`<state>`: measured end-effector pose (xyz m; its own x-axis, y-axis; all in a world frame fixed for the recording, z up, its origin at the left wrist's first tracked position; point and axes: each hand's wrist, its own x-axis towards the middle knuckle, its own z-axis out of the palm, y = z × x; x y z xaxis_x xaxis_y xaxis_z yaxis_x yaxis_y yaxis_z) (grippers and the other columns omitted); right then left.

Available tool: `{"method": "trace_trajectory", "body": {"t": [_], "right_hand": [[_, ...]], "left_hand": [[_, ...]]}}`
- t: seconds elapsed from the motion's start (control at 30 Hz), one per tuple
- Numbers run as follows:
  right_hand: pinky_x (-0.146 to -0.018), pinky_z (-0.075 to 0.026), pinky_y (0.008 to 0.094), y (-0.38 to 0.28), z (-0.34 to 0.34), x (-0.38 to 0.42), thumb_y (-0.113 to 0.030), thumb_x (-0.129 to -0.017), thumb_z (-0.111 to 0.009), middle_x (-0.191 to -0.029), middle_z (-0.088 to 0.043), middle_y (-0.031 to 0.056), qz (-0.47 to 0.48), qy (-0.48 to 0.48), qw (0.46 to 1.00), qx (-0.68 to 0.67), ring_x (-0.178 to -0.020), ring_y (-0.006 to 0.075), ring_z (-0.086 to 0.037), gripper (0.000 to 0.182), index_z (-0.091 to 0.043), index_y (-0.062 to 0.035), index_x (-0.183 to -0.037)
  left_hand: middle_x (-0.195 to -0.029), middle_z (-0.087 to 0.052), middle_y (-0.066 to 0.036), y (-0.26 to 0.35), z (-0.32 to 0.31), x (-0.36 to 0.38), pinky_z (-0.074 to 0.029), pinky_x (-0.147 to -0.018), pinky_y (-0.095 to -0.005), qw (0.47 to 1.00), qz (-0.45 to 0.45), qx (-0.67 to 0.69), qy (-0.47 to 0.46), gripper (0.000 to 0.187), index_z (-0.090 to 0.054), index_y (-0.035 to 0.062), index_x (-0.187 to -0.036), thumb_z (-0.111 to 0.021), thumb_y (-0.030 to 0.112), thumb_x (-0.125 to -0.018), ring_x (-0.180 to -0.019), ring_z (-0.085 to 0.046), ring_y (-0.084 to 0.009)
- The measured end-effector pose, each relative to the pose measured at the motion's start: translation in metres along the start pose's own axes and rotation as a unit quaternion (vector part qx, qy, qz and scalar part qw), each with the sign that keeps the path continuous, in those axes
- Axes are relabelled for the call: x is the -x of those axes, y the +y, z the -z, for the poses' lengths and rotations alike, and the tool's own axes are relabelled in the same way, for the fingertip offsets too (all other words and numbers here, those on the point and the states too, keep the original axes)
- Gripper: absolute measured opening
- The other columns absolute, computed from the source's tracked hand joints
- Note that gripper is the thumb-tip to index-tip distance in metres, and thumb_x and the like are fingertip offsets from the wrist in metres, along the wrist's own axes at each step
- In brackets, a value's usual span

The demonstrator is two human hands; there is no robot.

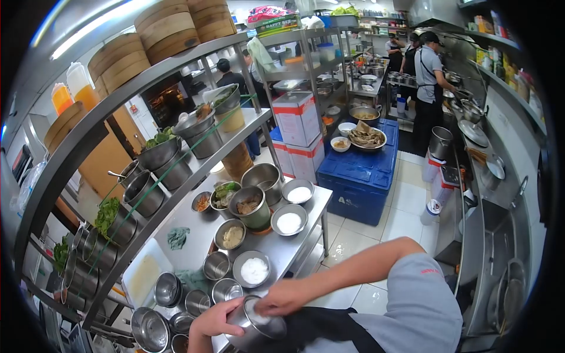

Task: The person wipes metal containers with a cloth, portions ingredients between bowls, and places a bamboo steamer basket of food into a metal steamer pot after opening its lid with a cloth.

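Note:
A metal bowl [268,328] is tilted at the front edge of the steel table, with white contents inside. My left hand [219,320] grips its left rim, thumb on the near side. My right hand [282,297] reaches over the bowl's opening with curled fingers; the fingertips are at the white contents and what they hold is hidden. Just beyond stands a bowl of white powder [254,269], beside an empty-looking steel bowl [227,290]. Farther back are two more bowls of white powder [289,222] and a bowl of beige paste [230,234].
A steel shelf [176,203] with pots and greens overhangs the table's left side. Stacked metal bowls [150,329] and a cutting board [144,270] lie left. A blue chest [359,182] stands beyond the table. Co-workers [428,76] stand at the back right, near the stove.

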<state>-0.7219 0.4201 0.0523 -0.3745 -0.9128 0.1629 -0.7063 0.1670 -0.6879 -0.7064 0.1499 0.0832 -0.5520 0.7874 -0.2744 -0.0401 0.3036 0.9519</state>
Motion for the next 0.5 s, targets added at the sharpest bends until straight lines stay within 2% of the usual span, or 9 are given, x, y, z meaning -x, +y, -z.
{"method": "trace_trajectory", "body": {"t": [0.03,0.07,0.13,0.2,0.23,0.27,0.33,0.47,0.5], "right_hand": [[-0.073,-0.051,0.0376,0.004,-0.009,-0.003,-0.018,-0.092,-0.057,-0.088,-0.068,0.0142,0.054,-0.042,0.983,-0.17,-0.076,0.0263,-0.064,0.02,-0.066,-0.0005,-0.098],[-0.071,-0.049,0.0372,0.005,-0.019,0.004,-0.014,-0.091,-0.057,-0.085,-0.066,0.0144,-0.019,-0.09,0.975,-0.203,-0.079,0.0185,-0.061,0.017,-0.066,0.0008,-0.095],[-0.073,-0.048,0.0353,-0.006,-0.008,0.0,-0.018,-0.093,-0.058,-0.082,-0.064,0.0167,0.0,-0.148,0.964,-0.219,-0.077,0.0217,-0.061,0.022,-0.065,0.0026,-0.093],[-0.069,-0.048,0.0367,-0.003,-0.011,-0.024,-0.015,-0.087,-0.059,-0.072,-0.062,0.0156,0.115,-0.235,0.953,-0.154,-0.072,0.0267,-0.061,0.021,-0.063,0.0032,-0.078],[-0.06,-0.048,0.0396,-0.011,-0.015,-0.023,-0.014,-0.076,-0.063,-0.061,-0.059,0.0125,0.169,-0.15,0.969,-0.096,-0.063,0.0297,-0.061,0.019,-0.059,-0.0016,-0.061],[-0.06,-0.048,0.0396,-0.011,-0.017,-0.023,-0.014,-0.076,-0.063,-0.061,-0.059,0.0125,0.166,-0.146,0.971,-0.094,-0.063,0.0297,-0.061,0.019,-0.059,-0.0016,-0.061],[-0.051,-0.048,0.0409,-0.012,-0.025,-0.025,-0.016,-0.068,-0.065,-0.057,-0.058,0.0099,0.183,0.047,0.931,0.311,-0.057,0.03,-0.061,0.015,-0.06,-0.0079,-0.056],[-0.051,-0.051,0.0402,-0.011,-0.043,-0.021,-0.016,-0.064,-0.066,-0.058,-0.062,0.0103,0.156,0.118,0.899,0.392,-0.058,0.0284,-0.063,0.01,-0.064,-0.0094,-0.058],[-0.054,-0.052,0.0412,-0.01,-0.055,-0.021,-0.011,-0.067,-0.065,-0.064,-0.064,0.0133,0.046,0.141,0.959,0.24,-0.062,0.0305,-0.064,0.007,-0.065,-0.0064,-0.061]], "left_hand": [[-0.132,-0.054,-0.007,0.0,-0.003,0.002,-0.037,-0.104,-0.0287,1.0,-0.001,0.023,0.011,0.096,-0.042,-0.0033,-0.143,-0.09,0.03,-0.067,-0.12,-0.049,-0.0137],[-0.132,-0.054,-0.007,0.0,-0.004,0.002,-0.037,-0.104,-0.0287,1.0,-0.004,0.023,0.008,0.096,-0.042,-0.0033,-0.143,-0.09,0.03,-0.067,-0.12,-0.049,-0.0137],[-0.133,-0.053,-0.007,-0.002,-0.008,-0.002,-0.036,-0.105,-0.029,0.997,-0.039,0.067,0.003,0.096,-0.041,-0.0034,-0.143,-0.09,0.027,-0.067,-0.122,-0.047,-0.0138],[-0.135,-0.052,-0.007,-0.012,-0.005,-0.008,-0.035,-0.107,-0.0298,0.997,-0.029,0.066,-0.016,0.097,-0.04,-0.0036,-0.144,-0.09,0.027,-0.066,-0.125,-0.047,-0.0143],[-0.136,-0.051,-0.007,-0.009,-0.007,-0.014,-0.035,-0.107,-0.03,0.996,-0.041,0.074,-0.022,0.097,-0.04,-0.0037,-0.144,-0.09,0.027,-0.067,-0.125,-0.046,-0.0145],[-0.137,-0.051,-0.007,-0.007,-0.007,-0.019,-0.035,-0.108,-0.0303,0.995,-0.054,0.081,-0.027,0.098,-0.039,-0.0038,-0.145,-0.09,0.027,-0.067,-0.126,-0.046,-0.0146],[-0.137,-0.051,-0.006,-0.015,-0.007,-0.02,-0.035,-0.108,-0.0303,0.993,-0.045,0.103,-0.027,0.096,-0.039,-0.0036,-0.144,-0.089,0.026,-0.068,-0.126,-0.047,-0.0148],[-0.136,-0.052,-0.006,-0.013,-0.009,-0.021,-0.036,-0.107,-0.0298,0.995,-0.047,0.087,-0.019,0.091,-0.041,-0.0027,-0.143,-0.088,0.024,-0.07,-0.125,-0.047,-0.0145],[-0.136,-0.052,-0.006,-0.017,-0.008,-0.021,-0.036,-0.107,-0.0298,0.995,-0.051,0.087,-0.022,0.091,-0.041,-0.0027,-0.143,-0.088,0.024,-0.07,-0.125,-0.047,-0.0145]]}}
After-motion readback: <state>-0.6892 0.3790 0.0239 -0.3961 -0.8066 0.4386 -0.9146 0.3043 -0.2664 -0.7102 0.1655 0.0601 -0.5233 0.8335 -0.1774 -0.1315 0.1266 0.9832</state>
